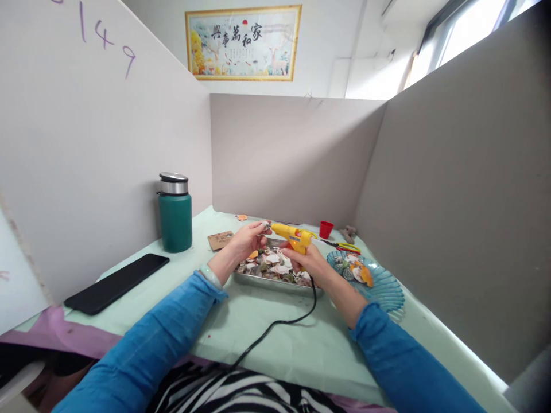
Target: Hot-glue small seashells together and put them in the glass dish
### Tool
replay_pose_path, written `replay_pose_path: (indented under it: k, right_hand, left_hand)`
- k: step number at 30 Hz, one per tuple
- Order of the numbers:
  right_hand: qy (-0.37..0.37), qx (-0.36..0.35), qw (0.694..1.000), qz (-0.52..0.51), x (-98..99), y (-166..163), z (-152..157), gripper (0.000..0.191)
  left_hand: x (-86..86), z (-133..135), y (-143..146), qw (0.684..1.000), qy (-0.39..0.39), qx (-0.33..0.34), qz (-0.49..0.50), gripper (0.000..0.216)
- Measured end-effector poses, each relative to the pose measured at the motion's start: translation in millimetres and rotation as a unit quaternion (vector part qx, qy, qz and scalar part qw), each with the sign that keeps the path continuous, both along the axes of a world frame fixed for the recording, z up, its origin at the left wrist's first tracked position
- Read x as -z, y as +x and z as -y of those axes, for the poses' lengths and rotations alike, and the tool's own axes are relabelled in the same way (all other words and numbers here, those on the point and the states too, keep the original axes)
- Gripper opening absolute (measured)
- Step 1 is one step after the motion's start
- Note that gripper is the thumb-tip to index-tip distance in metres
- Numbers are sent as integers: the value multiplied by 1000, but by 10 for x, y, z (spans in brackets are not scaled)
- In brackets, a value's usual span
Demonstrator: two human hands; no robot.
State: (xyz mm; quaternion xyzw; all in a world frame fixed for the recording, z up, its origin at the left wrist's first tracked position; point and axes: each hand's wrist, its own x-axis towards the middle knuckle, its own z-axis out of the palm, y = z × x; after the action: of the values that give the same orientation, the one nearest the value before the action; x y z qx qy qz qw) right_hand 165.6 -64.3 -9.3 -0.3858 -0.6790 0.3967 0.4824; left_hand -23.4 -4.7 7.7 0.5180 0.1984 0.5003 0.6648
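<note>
My right hand [303,259] is closed round the handle of a yellow glue gun [293,234], whose nozzle points left. A black cord [275,324] runs from its handle down to the table's front edge. My left hand [251,240] pinches a small whitish shell [266,226] right at the nozzle; whether the two touch I cannot tell. Below both hands lies a metal tray [275,283] filled with many mixed seashells [272,261]. My hands hide part of the tray.
A blue glass plate [390,289] with several shells sits right, near scissors [348,248] and a red cup [326,229]. On the left stand a green bottle [175,221], a black phone [118,283] and a brown card [219,240]. Grey partitions [297,155] enclose the table.
</note>
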Motion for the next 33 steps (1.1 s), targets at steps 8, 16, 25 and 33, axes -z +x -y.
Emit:
replay_pose_path:
  k: [8, 16, 25, 33]
  right_hand:
    - [-10, -3, 1000, 14, 20, 8, -20, 32]
    - [-9, 6, 1000, -1, 18, 7, -14, 33]
    - [40, 84, 995, -43, -2, -4, -33, 35]
    - [51, 125, 991, -15, 59, -3, -124, 35]
  left_hand:
    - [13, -8, 14, 1000, -13, 16, 5, 16]
    - [8, -26, -7, 995, -96, -8, -17, 8]
    - [22, 172, 132, 993, 13, -5, -120, 23]
    - [121, 316, 346, 968, 143, -42, -204, 25]
